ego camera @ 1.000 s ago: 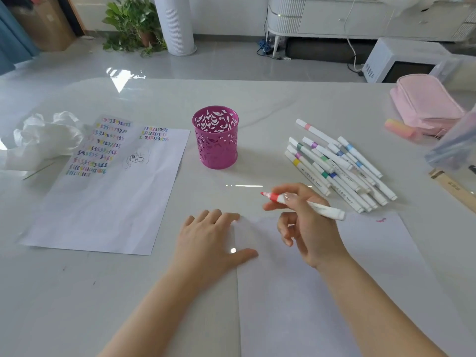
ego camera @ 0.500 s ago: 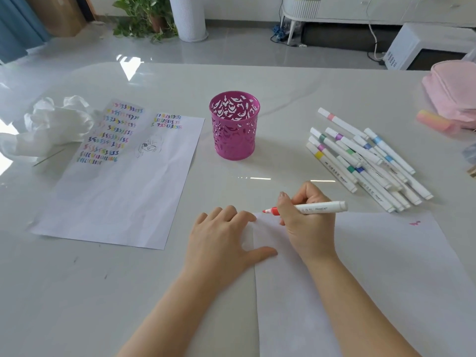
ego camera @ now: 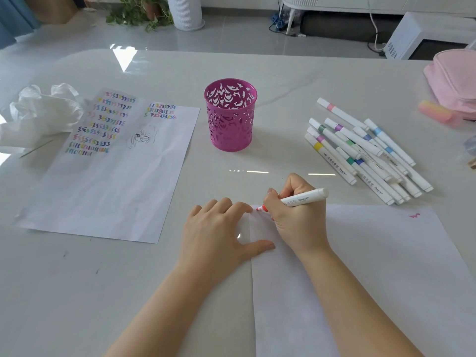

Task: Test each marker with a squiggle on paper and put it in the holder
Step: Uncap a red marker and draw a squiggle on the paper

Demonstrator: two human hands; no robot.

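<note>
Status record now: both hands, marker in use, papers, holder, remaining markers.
right hand: grips red marker, tip at far-left corner of near sheet
left hand: flat, thumb on near sheet's left edge
near sheet: one pink squiggle near far-right corner
holder: upright, no marker visible inside
marker pile: lying right of holder
used sheet: left of holder, rows of squiggles

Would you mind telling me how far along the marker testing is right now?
Done: one pink squiggle on the near sheet; no marker stands in the holder. In hand: the right hand grips a red marker, tip at the sheet's corner, while the left hand presses the edge flat. Left: the pile of markers.
</note>
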